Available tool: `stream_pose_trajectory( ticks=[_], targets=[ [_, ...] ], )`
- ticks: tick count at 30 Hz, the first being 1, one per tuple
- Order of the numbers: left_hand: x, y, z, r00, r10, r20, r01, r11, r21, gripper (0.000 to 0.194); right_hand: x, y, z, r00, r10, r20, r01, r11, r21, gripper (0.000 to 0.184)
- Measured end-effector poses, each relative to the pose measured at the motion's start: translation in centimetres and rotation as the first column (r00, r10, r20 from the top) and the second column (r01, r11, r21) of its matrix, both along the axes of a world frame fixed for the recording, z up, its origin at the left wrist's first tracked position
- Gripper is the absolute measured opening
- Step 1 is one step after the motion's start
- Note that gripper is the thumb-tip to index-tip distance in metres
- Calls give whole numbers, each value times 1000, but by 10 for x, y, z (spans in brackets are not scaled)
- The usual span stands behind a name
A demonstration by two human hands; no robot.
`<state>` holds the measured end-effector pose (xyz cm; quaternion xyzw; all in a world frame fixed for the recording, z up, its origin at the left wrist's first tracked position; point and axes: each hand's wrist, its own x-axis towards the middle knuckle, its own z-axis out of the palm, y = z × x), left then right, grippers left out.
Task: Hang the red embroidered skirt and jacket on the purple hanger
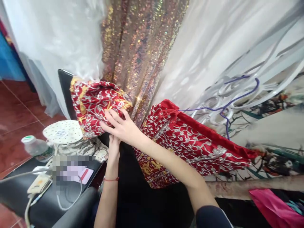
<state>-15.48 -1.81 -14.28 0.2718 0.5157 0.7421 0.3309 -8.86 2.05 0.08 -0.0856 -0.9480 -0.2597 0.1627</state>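
Observation:
A red garment piece (91,101), covered in silver and gold embroidery, is raised at the centre left, bunched into a rounded shape. My right hand (117,124) lies on its front with fingers spread over the cloth. Below it my left hand (114,143) reaches up to the garment's lower edge, a red string on its wrist. The left fingers are hidden behind the right hand and the cloth. To the right, a matching red embroidered skirt (194,139) with a drawstring waistband hangs from a purple wire hanger (213,109).
A black chair (14,186) at left holds a dotted white pouch (63,132), a bottle (35,147), a power strip (39,183) with cables, and a pink phone-like item (85,175). Behind hang a sequinned cloth (140,47) and white tulle (64,38). Pink fabric (273,205) lies lower right.

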Motion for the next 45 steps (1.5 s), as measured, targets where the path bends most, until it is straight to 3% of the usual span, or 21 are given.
stream_pose_trajectory(
  ticks=[3, 5, 8, 11, 14, 16, 19, 21, 22, 23, 26, 28, 31, 33, 35, 36, 38, 41, 45],
  targets=[
    [-23, -2, 5, 979, 130, 156, -134, 991, 14, 58, -34, 11, -12, 997, -35, 68, 33, 999, 25, 45],
    [-32, -8, 14, 977, 209, 50, -213, 974, 80, 66, -40, 17, -6, 995, -53, 85, 56, 998, -28, 43],
    [-39, -17, 38, 924, 313, -221, -267, 939, 217, 66, -34, 21, 20, 991, -133, 12, 133, 972, -196, 39],
    [-40, -22, 71, 822, 407, -399, -289, 901, 324, 69, -24, 26, 56, 939, -290, -186, 206, 905, -372, 37],
    [-35, -29, 103, 723, 469, -508, -295, 874, 386, 75, -12, 44, 89, 836, -357, -417, 146, 877, -458, 34],
    [-30, -39, 117, 673, 508, -538, -310, 854, 419, 70, -2, 61, 107, 758, -361, -544, 90, 883, -461, 32],
    [-27, -56, 121, 548, 642, -537, -482, 767, 425, 65, 16, 83, 124, 658, -335, -675, 34, 908, -417, 34],
    [-30, -59, 116, 420, 736, -532, -645, 654, 395, 80, 27, 92, 128, 620, -309, -721, 5, 920, -391, 37],
    [-34, -56, 112, 400, 747, -532, -677, 631, 378, 86, 31, 95, 127, 610, -303, -732, -7, 922, -387, 37],
    [-38, -51, 109, 430, 723, -541, -653, 663, 366, 85, 34, 98, 125, 605, -303, -736, -15, 920, -391, 37],
    [-50, -26, 104, 652, 433, -622, -317, 902, 295, 43, 41, 103, 115, 594, -349, -725, 3, 902, -432, 36],
    [-56, -6, 110, 681, 288, -674, -163, 956, 245, 24, 45, 109, 111, 578, -417, -701, 65, 880, -470, 37],
    [-61, 27, 135, 582, 359, -730, -243, 933, 265, 23, 58, 117, 113, 638, -559, -530, 258, 803, -537, 39],
    [-64, 51, 159, 479, 455, -751, -333, 885, 324, 20, 68, 118, 113, 671, -677, -303, 448, 695, -562, 47],
    [-68, 75, 182, 423, 524, -740, -353, 847, 398, 19, 78, 111, 106, 635, -767, -90, 613, 572, -545, 61],
    [-70, 86, 192, 414, 544, -730, -348, 836, 425, 21, 83, 104, 99, 614, -789, -26, 666, 536, -519, 64],
    [-74, 106, 204, 412, 558, -720, -318, 829, 460, 28, 91, 87, 82, 625, -780, 26, 705, 550, -448, 59],
    [-74, 127, 215, 391, 541, -745, -281, 841, 463, 36, 103, 58, 63, 717, -698, 5, 641, 655, -399, 47],
    [-56, 135, 231, 319, 435, -842, -357, 878, 319, 35, 118, 35, 70, 836, -549, 17, 486, 725, -488, 37]
  ],
)
